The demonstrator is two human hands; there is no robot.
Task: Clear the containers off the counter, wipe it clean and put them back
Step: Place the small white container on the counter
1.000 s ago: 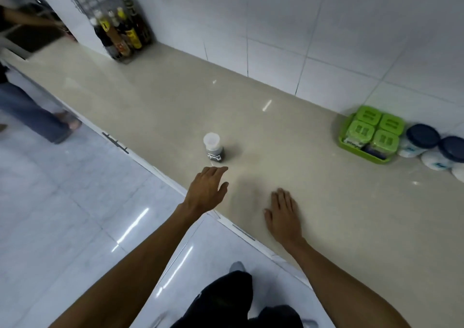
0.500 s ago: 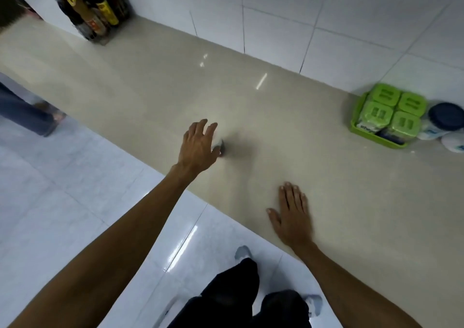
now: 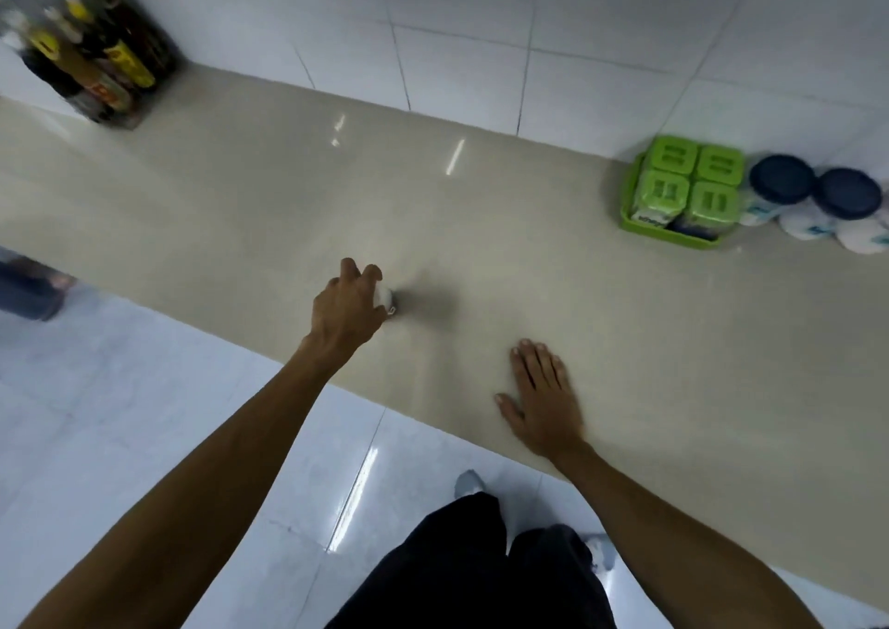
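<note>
Gripping small jar (image 3: 390, 310) with left hand (image 3: 349, 308) from above, fingers curled round white cap (image 3: 385, 294). Jar mostly hidden under palm, standing on counter (image 3: 240, 205) near front edge.

Resting right hand (image 3: 541, 395) flat on counter, fingers straight, nothing held, well right of grip.

Probably about to lift. Best to:
- pinch lower on body, in case cap loose
- raise straight up, keep upright
- carry rather than slide

Green tray (image 3: 630, 217) and blue-lidded tubs (image 3: 781, 181) far right of grip; bottles (image 3: 91, 60) far left, behind.
</note>
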